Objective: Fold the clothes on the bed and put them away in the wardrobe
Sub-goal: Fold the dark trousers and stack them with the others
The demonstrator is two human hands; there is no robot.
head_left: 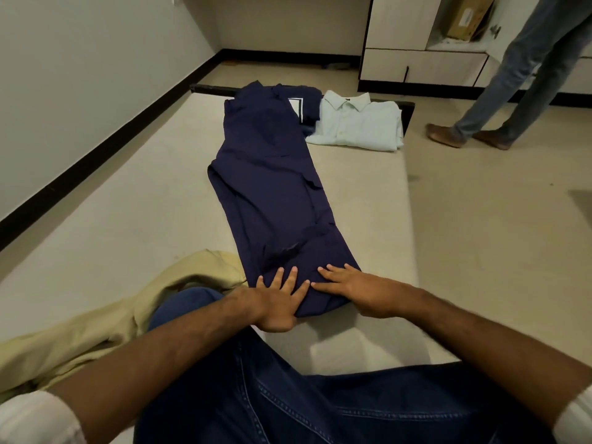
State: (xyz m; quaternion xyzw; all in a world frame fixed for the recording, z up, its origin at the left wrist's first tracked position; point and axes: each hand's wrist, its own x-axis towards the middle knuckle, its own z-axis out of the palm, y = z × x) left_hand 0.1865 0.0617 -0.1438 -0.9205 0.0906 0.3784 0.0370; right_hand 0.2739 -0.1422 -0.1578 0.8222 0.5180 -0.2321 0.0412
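**A:** Trousers (272, 187), the navy pair, are lying lengthwise down the middle of the bed (128, 193), legs stacked one on the other, waistband at the far end, hems nearest you. Going from the left: a beige garment (105, 315) is sitting crumpled by your knee, probably waiting its turn.

**B:** And what are your hands doing?

**A:** Your left hand (278, 302) is pressing flat on the hem end, fingers (293, 280) straight and spread, thumb tucked at the near edge of the cloth. You are gripping nothing; the palm looks to be pinning and smoothing the fabric so the legs stay lined up.

**B:** The other one?

**A:** Your right hand (352, 290) is lying just beside it on the same end, fingers straight too, tips pointing toward the left hand and nearly touching it. Whether its thumb is hooking under the hem, I cannot tell.

**B:** So you are getting ready to fold?

**A:** That is my reading: flattening first, then likely lifting the hems toward the waistband. Creases near the knees are showing, so a pass of smoothing could help.

**B:** Further right?

**A:** A pale shirt (355, 123) is resting folded at the far corner, touching the waistband end, apparently done. Beyond it the wardrobe (400, 33) is standing open, and another person's legs (512, 84) are standing before it.
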